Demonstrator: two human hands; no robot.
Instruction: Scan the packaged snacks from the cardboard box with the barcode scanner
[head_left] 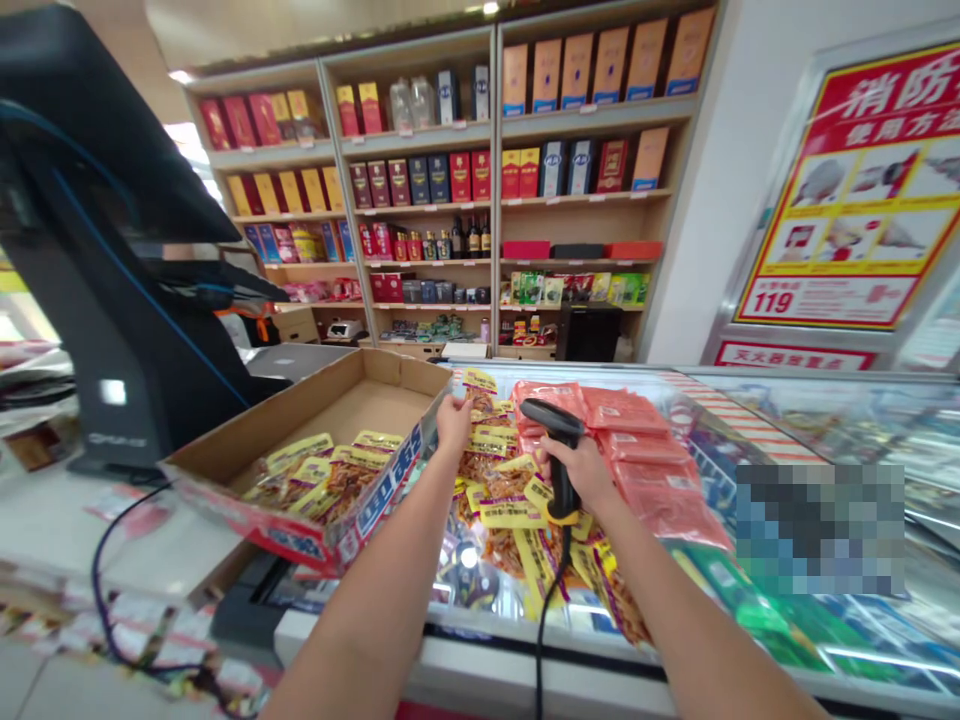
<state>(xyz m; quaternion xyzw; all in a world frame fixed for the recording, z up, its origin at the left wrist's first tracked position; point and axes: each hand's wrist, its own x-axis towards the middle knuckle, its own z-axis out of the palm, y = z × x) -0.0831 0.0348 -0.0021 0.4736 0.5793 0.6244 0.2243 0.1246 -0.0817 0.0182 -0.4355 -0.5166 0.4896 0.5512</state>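
- Over the glass counter (444, 588), the left hand (452, 425) has its fingers curled nearly together at the left edge of a yellow snack packet (480, 386); whether they grip it, I cannot tell.
- The right hand (587, 468) wraps its fingers around the handle of a black barcode scanner (561, 480), its head raised above the packets and its cable (541, 650) hanging down the counter's front.
- Beneath and between both hands, a loose pile of yellow packets (517, 515) overlaps on the glass.
- Right of the pile lie stacked pink packets (652, 450), with green packs (750, 600) nearer the front.
- Left of the left arm, an open carton (322, 402) contains more yellow packets, beside a black till terminal (112, 130).
- Behind the counter stand shelves (495, 60) of boxed goods.
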